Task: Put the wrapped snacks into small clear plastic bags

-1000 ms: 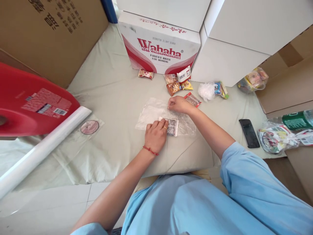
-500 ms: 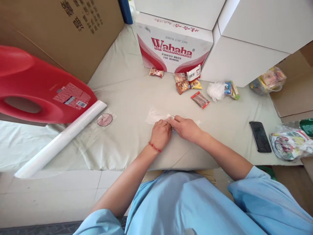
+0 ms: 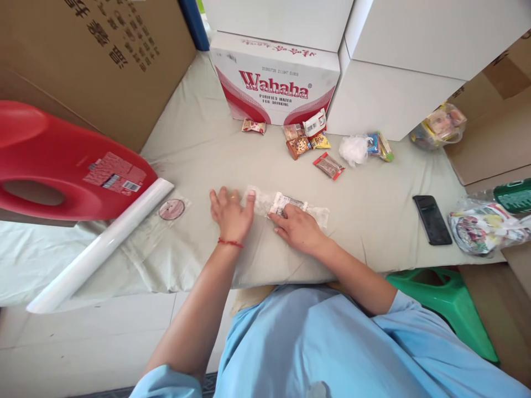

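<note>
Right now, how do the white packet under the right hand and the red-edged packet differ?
The right hand touches the white packet; no hand touches the red-edged packet.
The white packet has dark print; the red-edged packet is brown between red ends.
Clear film extends beside the white packet, not the red-edged packet.
Both lie flat.

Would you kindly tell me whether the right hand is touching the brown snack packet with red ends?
Apart: the head view plainly shows pale cloth between the right hand and the brown snack packet beyond it.

Pale tiled floor (image 3: 95,337), green plastic stool (image 3: 461,314)
</note>
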The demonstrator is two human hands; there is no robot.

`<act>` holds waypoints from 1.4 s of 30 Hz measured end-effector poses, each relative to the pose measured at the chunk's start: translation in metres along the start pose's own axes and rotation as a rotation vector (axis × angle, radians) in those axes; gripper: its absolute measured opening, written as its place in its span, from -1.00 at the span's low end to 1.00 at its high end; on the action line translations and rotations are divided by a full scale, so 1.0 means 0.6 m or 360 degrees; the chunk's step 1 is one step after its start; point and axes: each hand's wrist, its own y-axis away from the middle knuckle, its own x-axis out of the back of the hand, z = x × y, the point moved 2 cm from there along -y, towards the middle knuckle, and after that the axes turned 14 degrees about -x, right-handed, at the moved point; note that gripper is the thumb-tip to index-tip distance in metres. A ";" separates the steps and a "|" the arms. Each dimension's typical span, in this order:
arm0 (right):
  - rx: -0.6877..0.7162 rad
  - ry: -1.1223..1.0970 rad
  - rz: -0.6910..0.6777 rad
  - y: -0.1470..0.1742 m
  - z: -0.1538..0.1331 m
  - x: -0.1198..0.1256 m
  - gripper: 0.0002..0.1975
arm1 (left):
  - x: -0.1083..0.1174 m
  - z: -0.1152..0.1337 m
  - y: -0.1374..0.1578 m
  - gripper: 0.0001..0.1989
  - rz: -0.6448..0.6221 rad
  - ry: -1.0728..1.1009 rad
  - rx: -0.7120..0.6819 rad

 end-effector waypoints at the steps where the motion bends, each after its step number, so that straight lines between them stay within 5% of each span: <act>1: 0.0003 -0.0024 0.0009 0.000 0.002 -0.003 -0.51 | -0.007 0.006 -0.002 -0.53 -0.0078 -0.0045 -0.0017; 9: 0.0015 -0.0246 0.0114 0.007 0.012 -0.029 -0.66 | -0.030 0.095 0.029 -0.96 -0.0165 0.0458 -0.0347; 13: 0.0015 -0.0424 0.0142 0.037 0.022 -0.019 -0.73 | -0.038 0.130 0.067 -0.77 -0.0313 0.0558 -0.0550; 16: 0.0171 -0.0639 -0.0047 0.072 0.047 0.004 -0.81 | -0.043 0.127 0.097 -0.72 -0.0408 0.0458 -0.0825; 18: 0.0048 -0.0795 -0.0021 0.086 0.074 0.018 -0.75 | -0.047 0.122 0.116 -0.70 -0.0465 0.0343 -0.1042; 23: -0.0713 -0.0504 0.0650 0.080 0.137 0.018 -0.62 | -0.059 0.116 0.146 -0.57 -0.0481 0.0063 -0.1177; 27: -0.0688 -0.0499 0.0526 0.067 0.145 0.000 -0.83 | -0.064 0.118 0.150 -0.54 -0.0494 0.0008 -0.1162; 34: -0.0623 -0.1148 0.0314 0.026 0.101 0.038 -0.83 | -0.068 0.112 0.153 -0.51 -0.0492 -0.0041 -0.1192; 42: -0.0432 -0.0195 0.0050 -0.085 -0.009 0.031 -0.77 | -0.054 0.116 0.165 -0.61 -0.0569 -0.0129 -0.1111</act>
